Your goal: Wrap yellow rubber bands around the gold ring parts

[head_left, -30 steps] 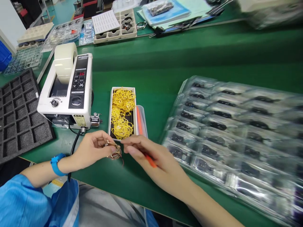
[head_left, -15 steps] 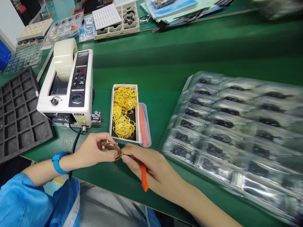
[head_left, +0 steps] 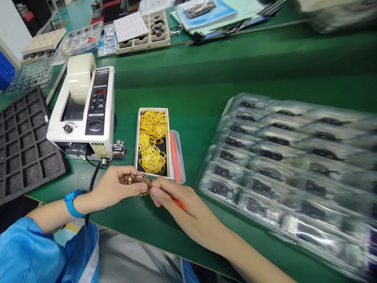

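My left hand (head_left: 116,184) is closed round a gold-coloured watch case (head_left: 141,181), an open ring with small lugs, held between thumb and fingers. My right hand (head_left: 179,208) meets it at the right edge, thumb and forefinger pinched together there. An orange flat stick (head_left: 180,204) passes through the right hand, mostly hidden by the fingers. What its tip touches is hidden. Just beyond my hands stands a white box (head_left: 168,137) of tangled yellow rings (head_left: 153,122). A clear plastic tray (head_left: 180,157) with another orange strip leans against its right side.
A white tape dispenser (head_left: 103,122) stands left, its black cable (head_left: 93,182) running near my left wrist. Beside it lies a black foam tray (head_left: 26,137). On the right is a large clear tray (head_left: 265,204) of dark parts. Papers and trays (head_left: 159,31) line the back.
The view has shifted slightly. My right hand has turned, so the orange stick's lower end no longer sticks out below it. The left hand still grips the watch case.
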### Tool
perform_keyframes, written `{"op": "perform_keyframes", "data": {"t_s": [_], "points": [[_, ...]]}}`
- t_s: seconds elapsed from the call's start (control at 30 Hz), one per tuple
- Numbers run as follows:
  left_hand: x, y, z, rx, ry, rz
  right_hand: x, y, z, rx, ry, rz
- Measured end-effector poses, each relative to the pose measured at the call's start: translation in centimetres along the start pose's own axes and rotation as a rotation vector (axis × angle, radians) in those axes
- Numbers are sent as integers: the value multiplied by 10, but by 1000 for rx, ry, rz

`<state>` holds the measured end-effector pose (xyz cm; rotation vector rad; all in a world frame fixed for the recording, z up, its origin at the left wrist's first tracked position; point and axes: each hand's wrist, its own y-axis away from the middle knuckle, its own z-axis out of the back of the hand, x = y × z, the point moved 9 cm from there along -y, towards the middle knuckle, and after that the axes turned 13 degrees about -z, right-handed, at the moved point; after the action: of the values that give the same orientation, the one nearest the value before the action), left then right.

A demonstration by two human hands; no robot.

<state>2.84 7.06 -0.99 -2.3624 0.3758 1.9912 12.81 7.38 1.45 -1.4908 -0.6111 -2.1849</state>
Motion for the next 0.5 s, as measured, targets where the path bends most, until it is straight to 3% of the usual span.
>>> {"op": "perform_keyframes", "data": {"t_s": [0.2, 0.3, 0.5], "points": [[-13, -2, 5, -40, -213, -195, -29, -7, -8, 93, -361, -304], [-21, 1, 11, -54, -458, -302, -42, -5, -12, 114, -546, -455], [-39, 14, -9, 93, -983, -744, -46, -3, -27, 230, -826, -517]]}}
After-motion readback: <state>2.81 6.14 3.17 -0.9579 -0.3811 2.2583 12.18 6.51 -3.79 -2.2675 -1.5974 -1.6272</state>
